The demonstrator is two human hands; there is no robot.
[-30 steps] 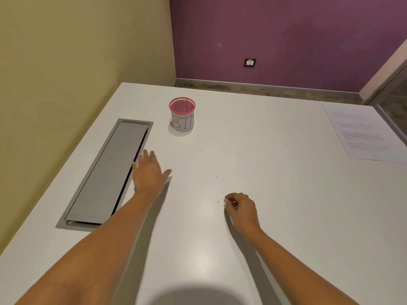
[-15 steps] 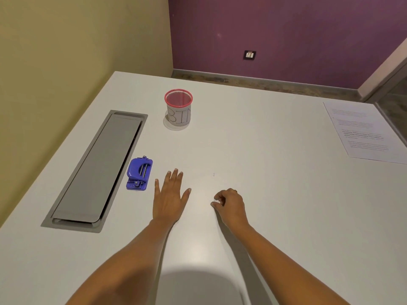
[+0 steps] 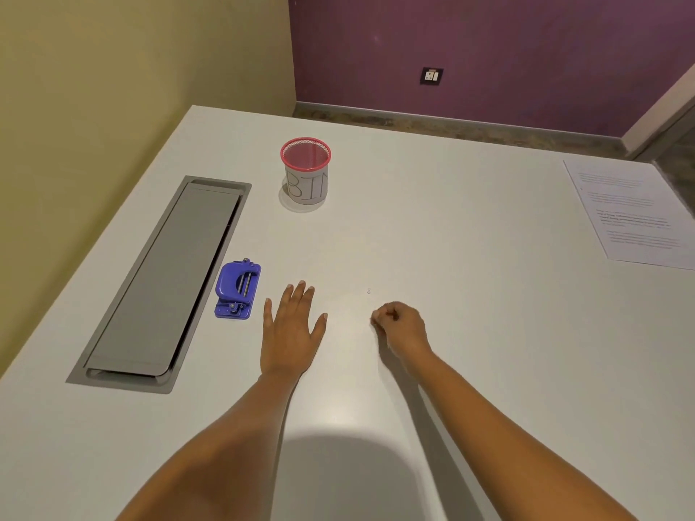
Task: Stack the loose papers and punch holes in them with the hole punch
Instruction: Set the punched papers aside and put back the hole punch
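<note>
The left hand (image 3: 289,332) lies flat on the white counter (image 3: 451,220), grip apart, near the blue plastic hole punch (image 3: 237,289) at centre left. The right hand (image 3: 404,327) has its grip curled together. Printed white papers (image 3: 632,216) lie at the frame's right edge.

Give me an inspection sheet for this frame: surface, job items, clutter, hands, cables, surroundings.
Surface: white table, grey hatch set into its left side.
Job's things: blue hole punch beside the hatch, untouched; printed papers flat at far right edge.
Clutter: red-rimmed mesh cup marked BIN; tiny white fleck mid-table.
Hands: left hand flat, fingers straight, clear of the punch; right hand curled, contents too small to tell.
Cables: nothing seen.
Surroundings: yellow wall left, purple wall with socket ahead.
</note>
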